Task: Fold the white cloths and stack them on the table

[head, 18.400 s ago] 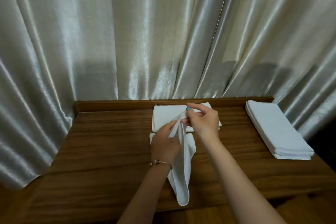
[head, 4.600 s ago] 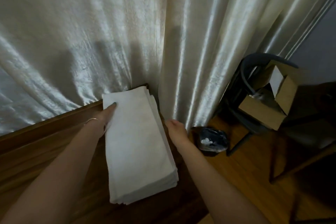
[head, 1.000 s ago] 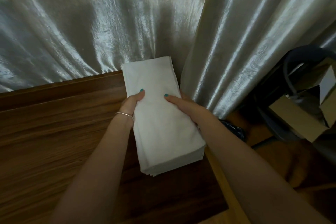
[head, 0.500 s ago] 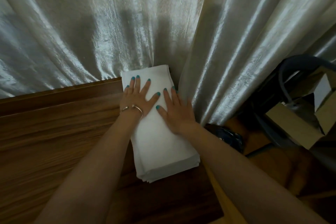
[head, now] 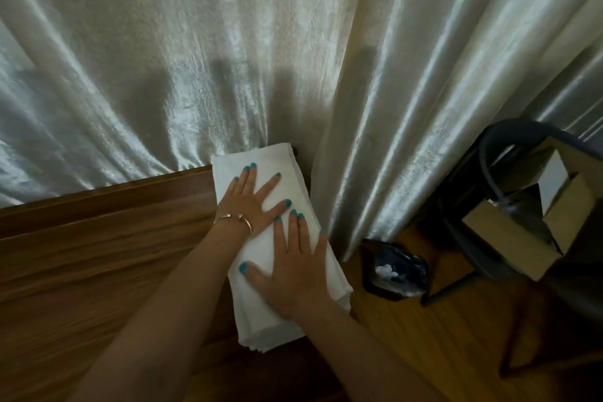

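A stack of folded white cloths (head: 261, 323) lies at the right end of the wooden table (head: 98, 264), its far end against the curtain. My left hand (head: 253, 202) presses flat on the far half of the stack, fingers spread. My right hand (head: 293, 268) lies flat on the near half, just behind the left, fingers straight. Both palms cover much of the top cloth. The layered edges show at the near right corner of the stack.
A shiny pale curtain (head: 228, 59) hangs right behind the table. Past the table's right edge, on the wooden floor, sit a small dark bin (head: 396, 268) and a dark chair (head: 489, 206) carrying an open cardboard box (head: 522, 228).
A second ago both hands gripped the stack by its sides. They went flat on top, and now the right hand has slid toward the near end while the left stays far.
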Demonstrator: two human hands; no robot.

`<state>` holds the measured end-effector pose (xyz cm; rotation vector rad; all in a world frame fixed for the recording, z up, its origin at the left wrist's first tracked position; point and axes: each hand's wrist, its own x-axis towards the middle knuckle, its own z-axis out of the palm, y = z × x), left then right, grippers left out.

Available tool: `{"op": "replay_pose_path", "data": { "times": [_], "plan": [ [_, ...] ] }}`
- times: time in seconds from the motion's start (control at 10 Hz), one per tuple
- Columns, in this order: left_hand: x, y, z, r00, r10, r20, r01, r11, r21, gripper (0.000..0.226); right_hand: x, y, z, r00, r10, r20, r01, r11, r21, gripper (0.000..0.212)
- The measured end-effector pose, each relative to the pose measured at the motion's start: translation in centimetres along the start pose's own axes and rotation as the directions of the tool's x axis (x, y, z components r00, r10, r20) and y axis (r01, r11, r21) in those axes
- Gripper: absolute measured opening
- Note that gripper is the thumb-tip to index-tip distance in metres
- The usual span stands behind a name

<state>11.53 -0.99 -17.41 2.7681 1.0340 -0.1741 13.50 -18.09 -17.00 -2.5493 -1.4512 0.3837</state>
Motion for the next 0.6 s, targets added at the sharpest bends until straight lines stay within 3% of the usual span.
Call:
{"op": "replay_pose_path", "data": {
  "times": [0.1,0.3,0.4,0.5,0.6],
  "plan": [
    [0.1,-0.2,0.2,0.999,0.006,-0.034,-0.006,1.0,-0.012,0.076,-0.3,-0.1,0.6,0.995,-0.006,-0.098,0.014,0.996,0.083,0.097],
    [0.7,-0.1,-1.0,0.996,0.008,0.092,-0.009,1.0,0.013,0.081,-0.3,0.1,0.6,0.997,-0.018,-0.077,0.024,0.997,0.08,0.101],
    [1.0,-0.3,-3.7,0.955,0.057,0.291,-0.116,0.975,0.192,0.075,-0.1,0.1,-0.4,0.999,-0.008,0.031,0.006,0.997,0.075,0.11],
    [0.0,-1.2,-5.3,0.942,0.067,0.329,-0.151,0.959,0.239,0.06,0.5,0.0,-2.9,0.982,0.029,0.186,-0.048,0.994,0.098,0.107],
    [-2.3,-2.8,-6.9,0.961,0.005,0.277,-0.043,0.991,0.13,0.056,0.3,-0.4,-5.2,0.97,0.058,0.237,-0.094,0.985,0.143,0.081]
  ]
}}
